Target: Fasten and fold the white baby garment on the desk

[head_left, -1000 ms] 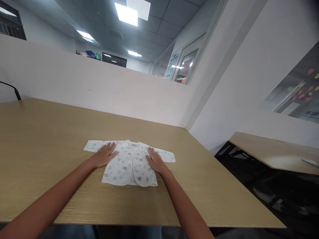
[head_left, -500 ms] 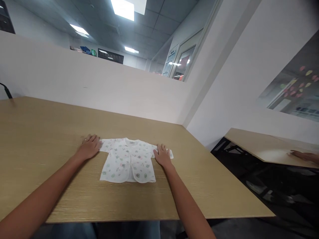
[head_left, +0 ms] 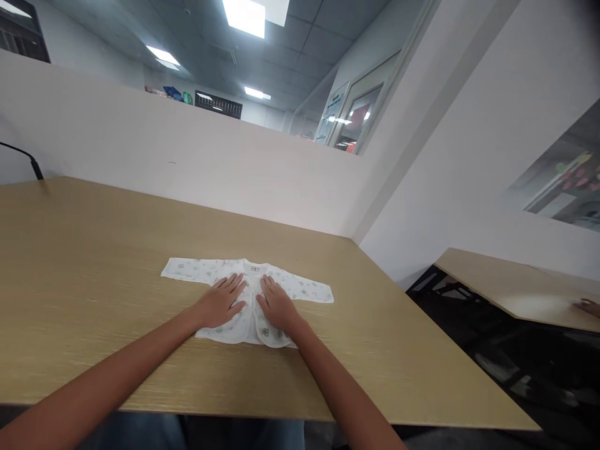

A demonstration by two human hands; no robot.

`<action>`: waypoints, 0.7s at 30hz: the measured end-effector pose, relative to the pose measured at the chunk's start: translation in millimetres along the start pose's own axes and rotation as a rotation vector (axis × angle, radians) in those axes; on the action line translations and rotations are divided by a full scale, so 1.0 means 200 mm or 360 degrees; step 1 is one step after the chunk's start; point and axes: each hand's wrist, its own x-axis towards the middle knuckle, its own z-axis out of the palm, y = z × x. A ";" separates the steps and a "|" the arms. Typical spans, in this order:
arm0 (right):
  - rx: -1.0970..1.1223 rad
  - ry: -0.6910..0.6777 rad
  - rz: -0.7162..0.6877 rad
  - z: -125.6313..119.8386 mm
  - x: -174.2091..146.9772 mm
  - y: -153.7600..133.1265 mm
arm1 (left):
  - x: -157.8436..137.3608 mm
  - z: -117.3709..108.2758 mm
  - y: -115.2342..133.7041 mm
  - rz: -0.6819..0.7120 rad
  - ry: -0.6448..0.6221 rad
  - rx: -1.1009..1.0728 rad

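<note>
A small white baby shirt (head_left: 300, 288) with a pale printed pattern lies flat on the wooden table (head_left: 94, 262), sleeves spread to both sides. My left hand (head_left: 221, 304) rests palm down on the left half of its body, fingers spread. Beside it, my right hand (head_left: 276, 305) presses flat on the right half. The two hands lie close together near the shirt's front opening and cover much of its middle. Neither hand grips the cloth.
A white partition wall (head_left: 187, 162) runs along the table's far edge. A black cable (head_left: 28, 159) rises at the far left. To the right stands a second wooden table (head_left: 510, 287), where another person's fingers (head_left: 589, 306) show at the frame edge.
My hands moved from the sleeve ends inward to the middle of the shirt. Before that they had slid outward along the sleeves. The shirt stays in place.
</note>
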 end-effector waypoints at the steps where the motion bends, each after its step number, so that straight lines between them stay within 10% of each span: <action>1: -0.0015 -0.0017 0.0007 0.00 -0.01 0.00 | -0.01 0.01 0.00 -0.0016 -0.0008 0.0008; 14: 0.0154 0.0030 0.0077 0.01 -0.11 -0.04 | -0.11 -0.02 0.03 0.0050 0.0075 -0.0076; 21: 0.0484 0.0408 0.0039 -0.08 0.11 0.01 | 0.14 -0.18 0.06 -0.0279 0.0339 -0.0460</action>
